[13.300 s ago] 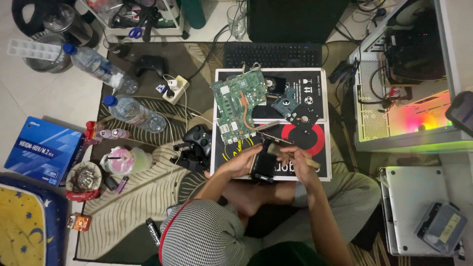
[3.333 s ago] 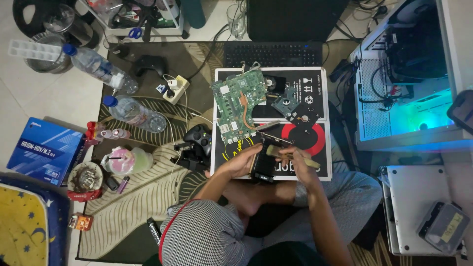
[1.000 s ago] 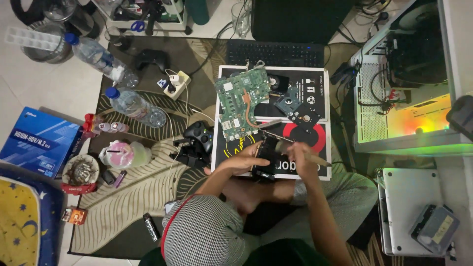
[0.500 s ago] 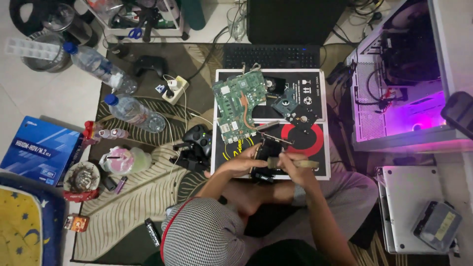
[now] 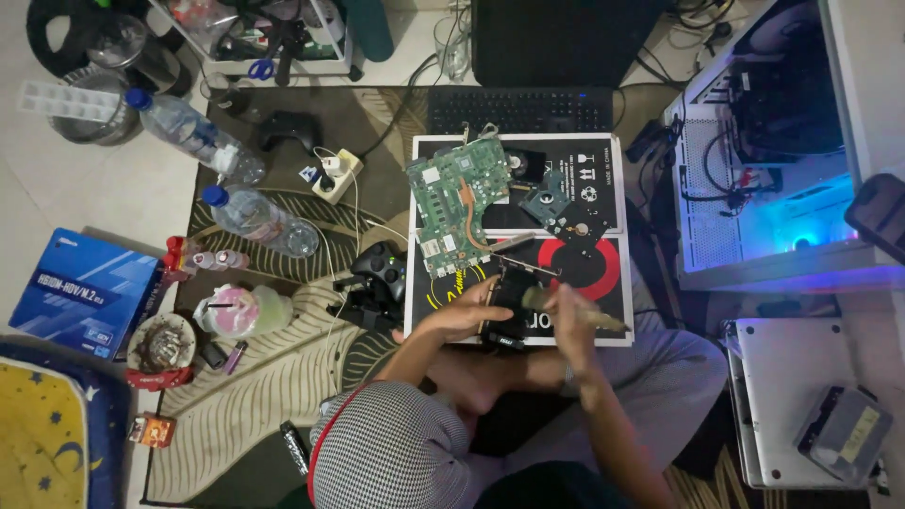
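R hand (image 5: pixel 572 320) motion-blurred, tool in it unclear, maybe a brush. Black part (image 5: pixel 510 303) under L hand (image 5: pixel 459 316) half covered, type unclear. Head hides lap. PC case (image 5: pixel 773 151) and blue box (image 5: pixel 75 290) partly cropped/occluded.

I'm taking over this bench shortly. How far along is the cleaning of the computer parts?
Looks done: the green circuit board lies stripped out on the flat black box, a small fan part beside it. In hand: the left hand steadies a black component while the right hand works a brush over it. Left: nothing is refitted.
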